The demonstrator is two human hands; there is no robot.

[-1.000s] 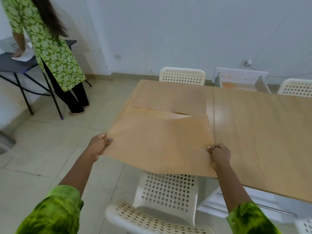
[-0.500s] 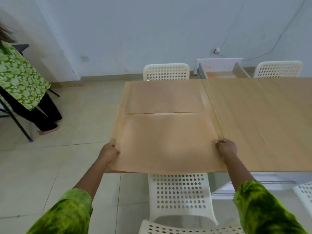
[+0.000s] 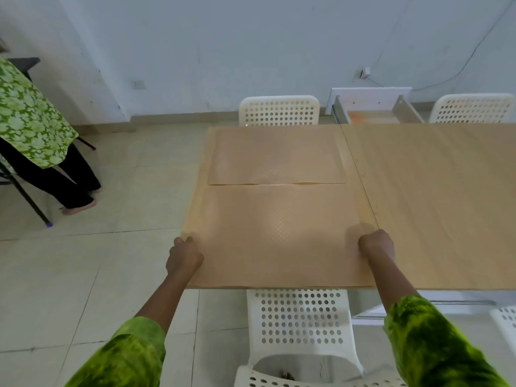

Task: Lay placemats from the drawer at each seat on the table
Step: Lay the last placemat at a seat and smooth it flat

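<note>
A tan placemat (image 3: 276, 236) lies flat on the near left part of the wooden table (image 3: 435, 202), in front of the white perforated chair (image 3: 301, 328) below me. My left hand (image 3: 183, 255) grips its left edge and my right hand (image 3: 377, 245) grips its right edge. A second tan placemat (image 3: 275, 156) lies just beyond it, by the far white chair (image 3: 279, 110). An open white drawer (image 3: 374, 108) shows behind the table's far edge.
Another white chair (image 3: 472, 108) stands at the far right, and part of one more (image 3: 505, 325) at the near right. A person in a green patterned top (image 3: 30, 118) stands at the left beside a dark folding table (image 3: 25, 65). Tiled floor fills the left.
The placemat, held tilted over the table corner a second ago, has come down flat and square to the near edge. My view has swung right, so the other person sits further left.
</note>
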